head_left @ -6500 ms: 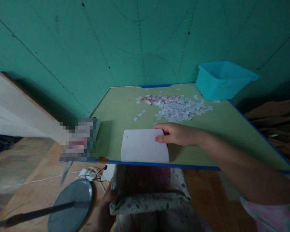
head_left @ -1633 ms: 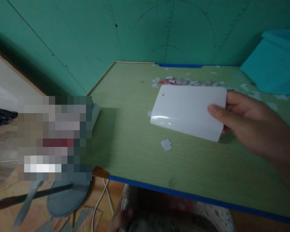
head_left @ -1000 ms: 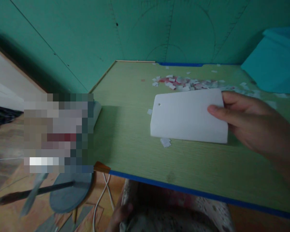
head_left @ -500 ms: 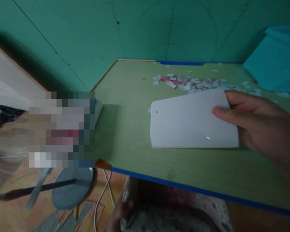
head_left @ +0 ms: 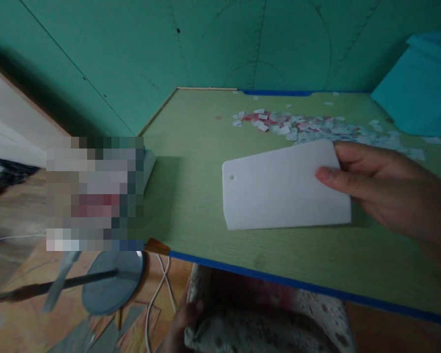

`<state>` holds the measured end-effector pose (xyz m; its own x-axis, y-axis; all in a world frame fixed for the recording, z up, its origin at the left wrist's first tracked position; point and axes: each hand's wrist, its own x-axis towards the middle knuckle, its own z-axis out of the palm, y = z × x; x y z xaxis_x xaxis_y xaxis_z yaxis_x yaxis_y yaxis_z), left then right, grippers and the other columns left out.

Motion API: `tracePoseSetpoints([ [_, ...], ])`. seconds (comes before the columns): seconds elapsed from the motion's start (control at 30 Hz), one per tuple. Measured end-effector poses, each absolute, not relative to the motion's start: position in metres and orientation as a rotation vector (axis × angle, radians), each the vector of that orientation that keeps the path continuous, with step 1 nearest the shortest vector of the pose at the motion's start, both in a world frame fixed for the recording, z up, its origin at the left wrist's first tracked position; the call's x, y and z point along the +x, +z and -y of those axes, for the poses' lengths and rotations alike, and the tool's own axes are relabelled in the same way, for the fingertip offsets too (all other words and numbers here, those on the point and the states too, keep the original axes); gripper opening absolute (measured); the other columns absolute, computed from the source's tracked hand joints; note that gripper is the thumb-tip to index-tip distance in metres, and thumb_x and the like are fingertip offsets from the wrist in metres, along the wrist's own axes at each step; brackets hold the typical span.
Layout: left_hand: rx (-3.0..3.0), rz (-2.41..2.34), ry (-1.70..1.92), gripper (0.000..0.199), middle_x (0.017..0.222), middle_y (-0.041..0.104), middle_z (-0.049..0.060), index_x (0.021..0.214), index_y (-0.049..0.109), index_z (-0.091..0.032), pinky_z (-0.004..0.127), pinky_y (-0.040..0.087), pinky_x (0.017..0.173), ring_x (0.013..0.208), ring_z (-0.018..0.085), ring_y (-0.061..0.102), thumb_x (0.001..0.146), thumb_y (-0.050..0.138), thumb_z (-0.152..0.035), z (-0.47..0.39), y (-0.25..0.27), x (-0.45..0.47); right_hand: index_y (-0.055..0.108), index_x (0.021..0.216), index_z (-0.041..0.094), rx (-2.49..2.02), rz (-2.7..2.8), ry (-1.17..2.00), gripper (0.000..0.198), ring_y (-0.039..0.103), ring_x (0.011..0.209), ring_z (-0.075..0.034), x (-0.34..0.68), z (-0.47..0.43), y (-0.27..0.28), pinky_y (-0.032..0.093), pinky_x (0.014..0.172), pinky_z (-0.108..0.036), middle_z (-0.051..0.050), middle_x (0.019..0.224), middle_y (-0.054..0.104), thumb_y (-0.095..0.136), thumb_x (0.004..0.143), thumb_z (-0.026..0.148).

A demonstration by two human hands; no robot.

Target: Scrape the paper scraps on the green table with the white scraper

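My right hand (head_left: 382,181) grips a white plastic scraper (head_left: 279,189) by its right end, thumb on top. The scraper has a small hole near its left corner and is held over the pale green tabletop (head_left: 191,206). Small white and reddish paper scraps (head_left: 301,126) lie in a strip behind it. Below the table's front edge, my left hand (head_left: 185,316) is closed on the left rim of a spotted cloth bag (head_left: 264,326). The bag's opening faces up under the blue-trimmed edge.
At the back right stands a turquoise sheet-like container (head_left: 419,88). A green marked wall (head_left: 224,44) rises behind the table. On the left, a pixelated patch (head_left: 95,191) hides an object. A round grey base (head_left: 112,284) and white cable (head_left: 150,314) are on the floor.
My right hand has moved the scraper slightly left and down, nearer the table's front edge. My left hand stays at the bag's rim. The paper scraps look much the same.
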<state>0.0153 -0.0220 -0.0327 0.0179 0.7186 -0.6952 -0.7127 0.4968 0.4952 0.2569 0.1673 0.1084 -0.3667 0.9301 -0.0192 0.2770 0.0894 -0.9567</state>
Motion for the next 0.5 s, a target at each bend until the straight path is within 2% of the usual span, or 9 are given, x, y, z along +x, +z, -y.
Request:
tracePoseSetpoints([
  [0.07,0.0,-1.081,1.087,0.017,0.065,0.075,0.003,0.072,0.074,-0.022,0.039,0.051,0.076,0.086,0.032,0.066,0.059,0.07,-0.031,0.024,-0.034,0.014,0.064,0.092,0.031,-1.198,1.64,1.314,0.019,0.058,0.062,-0.008,0.258,-0.167,0.109,0.043,0.05,-0.016,0.008,0.075,0.065,0.059,0.076,0.038],
  [0.2,0.02,-1.133,1.063,0.017,0.064,0.075,0.003,0.071,0.074,-0.021,0.039,0.051,0.076,0.081,0.032,0.067,0.058,0.071,-0.032,0.028,-0.041,0.009,0.063,0.099,0.032,-1.17,1.663,1.231,0.022,0.06,0.077,-0.009,0.256,-0.168,0.108,0.047,0.063,-0.019,0.009,0.087,0.065,0.058,0.077,0.037],
  [0.27,0.039,-1.152,1.057,0.019,0.062,0.075,0.003,0.071,0.075,-0.021,0.038,0.051,0.074,0.077,0.031,0.068,0.058,0.071,-0.033,0.03,-0.043,0.006,0.063,0.098,0.032,-1.192,1.751,1.181,0.021,0.058,0.078,-0.008,0.255,-0.169,0.108,0.046,0.066,-0.017,0.009,0.087,0.065,0.057,0.078,0.038],
  [0.37,0.072,-1.204,1.077,0.018,0.063,0.075,0.002,0.073,0.075,-0.023,0.036,0.052,0.072,0.074,0.029,0.068,0.058,0.071,-0.032,0.029,-0.044,0.005,0.064,0.095,0.031,-1.23,1.808,1.241,0.02,0.057,0.074,-0.006,0.257,-0.169,0.109,0.045,0.061,-0.015,0.009,0.083,0.065,0.056,0.078,0.04],
  [0.5,0.066,-1.161,1.089,0.016,0.055,0.072,0.002,0.069,0.075,-0.024,0.036,0.053,0.069,0.075,0.03,0.068,0.056,0.073,-0.033,0.025,-0.041,0.007,0.064,0.093,0.03,-1.253,1.751,1.391,0.022,0.058,0.067,-0.007,0.264,-0.171,0.11,0.043,0.054,-0.016,0.008,0.078,0.065,0.059,0.075,0.042],
])
